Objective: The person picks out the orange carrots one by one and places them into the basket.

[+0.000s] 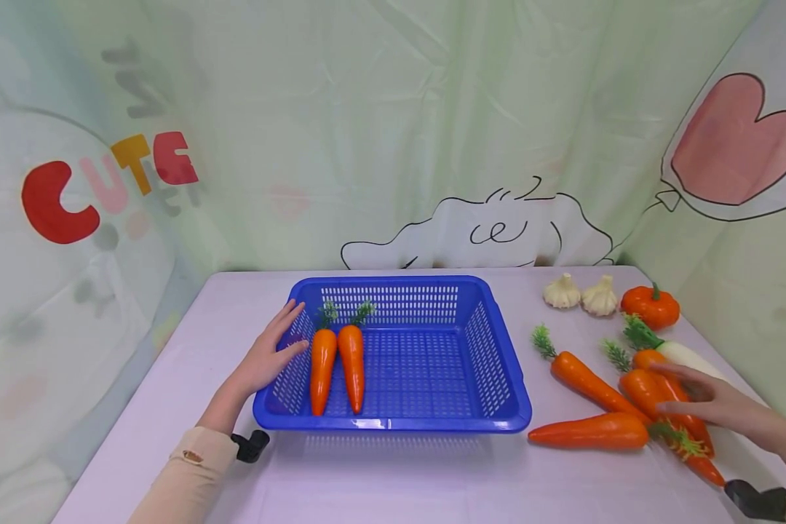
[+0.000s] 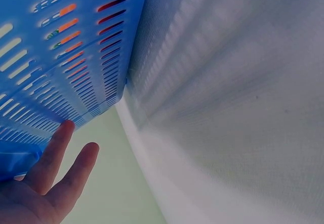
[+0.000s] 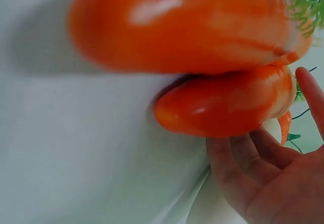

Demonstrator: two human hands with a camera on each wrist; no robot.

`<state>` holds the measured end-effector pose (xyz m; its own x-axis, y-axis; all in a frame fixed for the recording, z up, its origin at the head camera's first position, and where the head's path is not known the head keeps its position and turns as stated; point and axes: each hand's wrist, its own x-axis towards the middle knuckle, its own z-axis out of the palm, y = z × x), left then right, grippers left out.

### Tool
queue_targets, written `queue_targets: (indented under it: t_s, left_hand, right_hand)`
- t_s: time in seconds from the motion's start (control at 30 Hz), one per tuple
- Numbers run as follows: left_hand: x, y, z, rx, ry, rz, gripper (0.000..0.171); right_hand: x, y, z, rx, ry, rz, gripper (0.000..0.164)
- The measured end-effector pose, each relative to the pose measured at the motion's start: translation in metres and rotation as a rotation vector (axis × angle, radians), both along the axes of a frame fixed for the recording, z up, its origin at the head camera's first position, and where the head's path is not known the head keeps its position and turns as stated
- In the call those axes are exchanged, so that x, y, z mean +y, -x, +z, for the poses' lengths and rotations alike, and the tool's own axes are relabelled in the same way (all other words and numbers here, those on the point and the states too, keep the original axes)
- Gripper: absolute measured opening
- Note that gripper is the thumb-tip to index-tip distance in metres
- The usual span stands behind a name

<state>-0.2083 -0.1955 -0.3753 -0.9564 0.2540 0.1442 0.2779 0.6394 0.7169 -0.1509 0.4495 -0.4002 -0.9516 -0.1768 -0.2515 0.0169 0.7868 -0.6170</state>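
Note:
My left hand [image 1: 262,360] rests at the left side of a blue plastic basket [image 1: 393,424]. In the left wrist view, straight fingers [image 2: 83,158] lie close along its slotted outer wall. Two carrots, one at the left [image 1: 323,371] and another [image 1: 351,367] beside it, lie inside the basket. At the right, my right hand [image 1: 727,404] reaches over a pile of carrots. Its fingers lie against the far side of a carrot [image 3: 223,105] in the right wrist view, with the thumb held apart. A larger-looking carrot [image 3: 187,26] lies alongside.
Two garlic bulbs, one at the left [image 1: 561,292] and one [image 1: 600,297] beside it, sit at the back right near a small orange pumpkin [image 1: 651,307]. A white radish [image 1: 691,358] lies behind the pile. Loose carrots [image 1: 589,431] lie between basket and right hand.

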Motion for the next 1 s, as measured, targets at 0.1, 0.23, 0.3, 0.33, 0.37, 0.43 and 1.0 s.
queue_targets:
  t_s: [0.1, 0.23, 0.3, 0.33, 0.37, 0.43, 1.0]
  left_hand:
    - [0.0, 0.0, 0.0, -0.001, -0.001, 0.001, 0.065]
    - [0.0, 0.001, 0.0, -0.001, -0.005, -0.001, 0.065]
    - [0.0, 0.001, 0.0, 0.0, -0.006, 0.0, 0.064]
    - [0.0, 0.001, 0.0, 0.001, -0.006, 0.0, 0.064]
    - [0.0, 0.001, 0.0, 0.002, -0.006, 0.001, 0.064]
    - [0.0, 0.001, -0.001, 0.003, -0.007, 0.0, 0.064]
    - [0.0, -0.002, 0.002, 0.012, 0.007, 0.0, 0.064]
  right_hand:
    - [0.001, 0.001, -0.001, -0.014, -0.005, 0.003, 0.06]
    - [0.003, 0.004, -0.001, -0.072, 0.008, -0.019, 0.061]
    - [0.004, 0.006, -0.001, -0.101, 0.009, -0.033, 0.062]
    - [0.004, 0.007, -0.001, -0.11, 0.012, -0.033, 0.064]
    - [0.004, 0.007, -0.001, -0.118, 0.014, -0.038, 0.065]
    - [0.004, 0.007, -0.002, -0.129, 0.022, -0.046, 0.066]
    - [0.013, 0.002, -0.009, -0.053, 0.059, -0.108, 0.063]
